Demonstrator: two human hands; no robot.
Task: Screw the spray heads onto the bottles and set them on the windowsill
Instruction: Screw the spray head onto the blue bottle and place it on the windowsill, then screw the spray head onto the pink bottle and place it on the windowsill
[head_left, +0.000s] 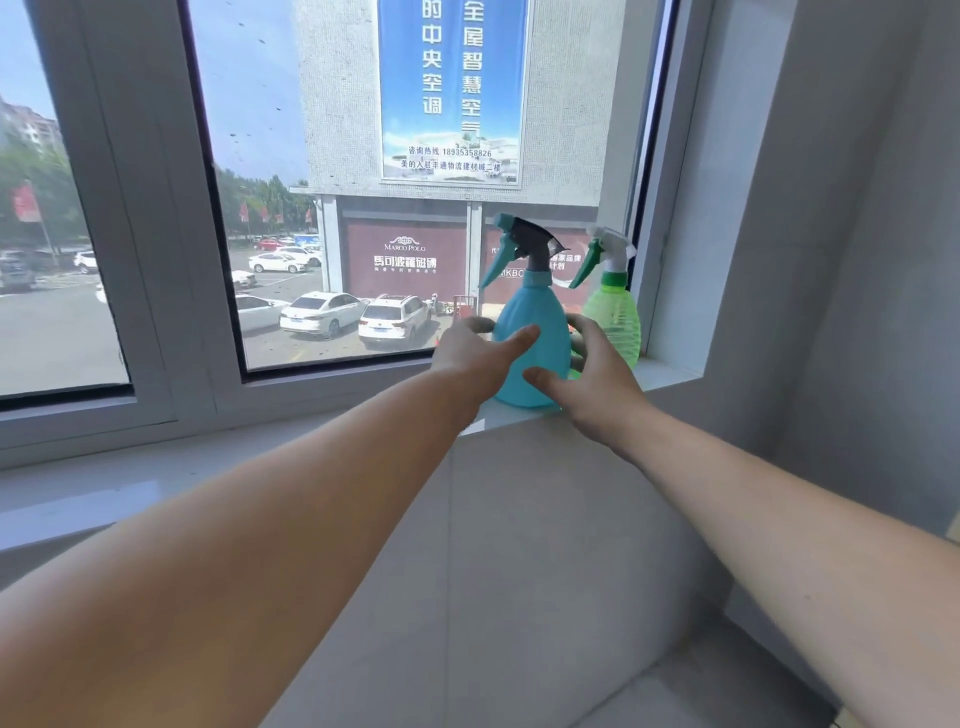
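Observation:
A blue spray bottle (532, 322) with a teal and grey spray head stands upright on the white windowsill (660, 371), near its front edge. My left hand (470, 358) wraps its left side and my right hand (592, 382) wraps its right side, thumbs across the front. Just behind and to the right stands a ribbed green spray bottle (615, 317) with a white and green spray head, close to the window frame. Both spray heads point left.
The windowsill's raised right part ends at a wall (831, 260) on the right. A lower sill (104, 483) runs off to the left below the window glass (389, 208). A pale tiled face (545, 545) drops below the sill's edge.

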